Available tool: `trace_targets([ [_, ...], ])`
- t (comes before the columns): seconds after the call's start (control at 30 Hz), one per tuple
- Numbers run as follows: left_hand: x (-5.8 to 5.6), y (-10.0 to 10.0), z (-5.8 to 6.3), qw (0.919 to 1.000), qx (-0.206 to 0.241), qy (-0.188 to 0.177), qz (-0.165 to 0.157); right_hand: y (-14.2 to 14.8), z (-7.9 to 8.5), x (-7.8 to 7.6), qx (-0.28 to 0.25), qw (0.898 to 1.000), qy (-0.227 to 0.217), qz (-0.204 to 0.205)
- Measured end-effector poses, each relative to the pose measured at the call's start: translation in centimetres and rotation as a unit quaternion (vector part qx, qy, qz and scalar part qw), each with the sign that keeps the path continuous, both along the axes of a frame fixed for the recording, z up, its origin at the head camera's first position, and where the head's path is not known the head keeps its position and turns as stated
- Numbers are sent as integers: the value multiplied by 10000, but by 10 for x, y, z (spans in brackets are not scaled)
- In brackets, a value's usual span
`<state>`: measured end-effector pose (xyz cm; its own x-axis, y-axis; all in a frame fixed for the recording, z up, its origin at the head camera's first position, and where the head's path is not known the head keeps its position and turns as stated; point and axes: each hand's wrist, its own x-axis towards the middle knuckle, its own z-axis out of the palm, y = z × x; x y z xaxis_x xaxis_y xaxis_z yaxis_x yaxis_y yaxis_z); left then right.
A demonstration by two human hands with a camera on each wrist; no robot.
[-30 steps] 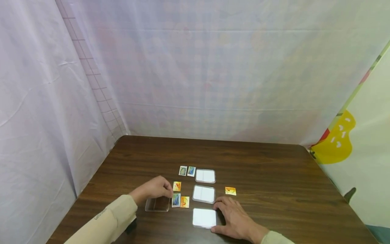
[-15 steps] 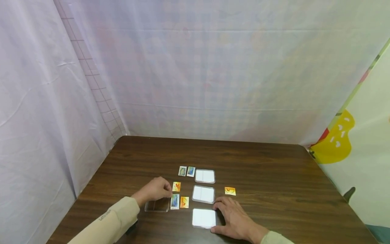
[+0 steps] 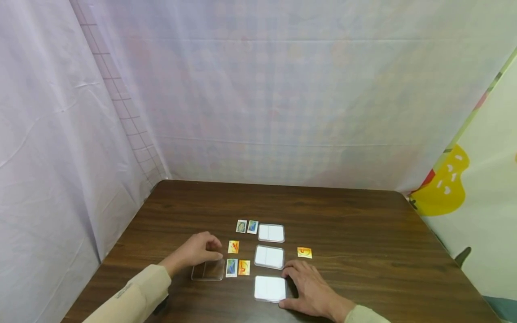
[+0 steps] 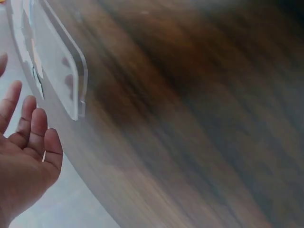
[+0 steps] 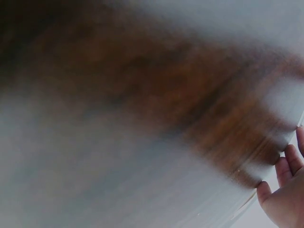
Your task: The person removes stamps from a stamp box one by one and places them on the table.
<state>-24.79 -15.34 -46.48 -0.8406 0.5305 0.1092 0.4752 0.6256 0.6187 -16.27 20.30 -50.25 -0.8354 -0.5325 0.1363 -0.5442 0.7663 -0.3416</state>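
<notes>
My left hand (image 3: 194, 249) hovers over the far edge of a clear plastic lid (image 3: 207, 280), its fingers loosely bent and nothing between them. Just right of the lid lie a blue-green stamp-like card (image 3: 232, 268) and an orange one (image 3: 244, 268), side by side. Another orange card (image 3: 233, 246) is a little farther back, beyond the fingertips. My right hand (image 3: 311, 289) rests on the table, fingers spread, its thumb at the near right corner of the nearest white-faced case (image 3: 269, 288). In the right wrist view its fingertips (image 5: 264, 186) meet the tabletop.
Two more white-faced cases, a middle one (image 3: 269, 257) and a far one (image 3: 271, 233), line up behind the nearest. Left of the far case are a pale card (image 3: 241, 226) and a blue card (image 3: 252, 227). One orange card (image 3: 304, 252) lies beyond my right hand. Curtains surround the brown table (image 3: 355, 224).
The blue-green card has shifted slightly toward the lid and nearer me. My left hand has then drawn off it to the left, fingers parting. The right hand stays put.
</notes>
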Motion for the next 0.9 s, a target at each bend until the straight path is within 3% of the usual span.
trace_targets([
  [0.17,0,-9,-6,9997,-138,26,-194,0,-1,0,-20,10000,47,11],
  [0.4,7,-28,-10,9959,-660,373,-491,-1,-1,1,-40,10000,75,-2],
  [0.63,15,-44,-14,9901,-1207,451,-558,-1,-1,1,-1,10000,98,-7],
  [0.9,16,-45,-14,9874,-1385,491,-581,0,-1,1,-7,9999,107,0],
])
